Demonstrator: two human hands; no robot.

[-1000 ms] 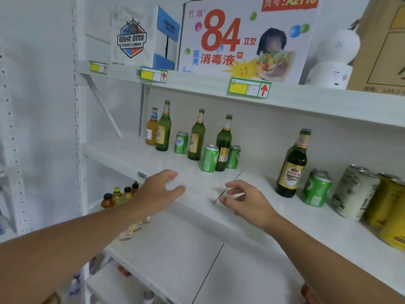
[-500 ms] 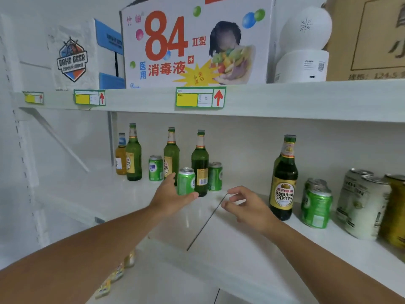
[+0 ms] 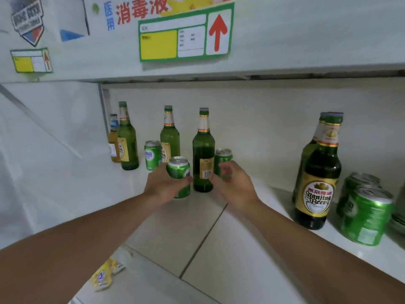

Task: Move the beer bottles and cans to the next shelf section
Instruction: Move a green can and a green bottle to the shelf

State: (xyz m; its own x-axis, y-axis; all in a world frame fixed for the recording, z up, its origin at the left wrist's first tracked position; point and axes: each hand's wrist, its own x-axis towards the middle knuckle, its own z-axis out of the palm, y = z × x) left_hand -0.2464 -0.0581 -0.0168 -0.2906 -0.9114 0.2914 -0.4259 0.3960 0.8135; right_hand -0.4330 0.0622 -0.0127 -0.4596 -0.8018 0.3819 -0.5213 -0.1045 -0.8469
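While the front green can (image 3: 178, 174) stands upright near the shelf's front edge in the left section, the left hand (image 3: 163, 186) wraps its fingers around the can's lower body, thumb across the near side, so it has a hold on the can though the can looks not yet lifted. Just to its right stands a tall green bottle (image 3: 203, 154) with its barcode label facing out, and behind that bottle a second can (image 3: 222, 159); the right hand (image 3: 233, 185) reaches there with fingers curled, and I cannot tell whether it has closed on the second can or only hovers at it. To do this step well, I judge each can should be gripped around the middle and lifted straight up before swinging right, since the tall bottle stands between the two hands and a sideways drag could knock it over. Further back in the same section are another can (image 3: 152, 155), two more green bottles (image 3: 127, 141) (image 3: 169, 137) and a small amber bottle (image 3: 114, 142), all upright. The seam (image 3: 203, 238) in the white shelf (image 3: 241, 260) marks the divide; right of it, in the next section, stand dark Yanjing Beer bottles (image 3: 318, 185) and green cans (image 3: 366, 218), close together, leaving bare shelf near the seam for setting things down. Above, the upper shelf edge carries a green price tag (image 3: 186, 32) with a red arrow.
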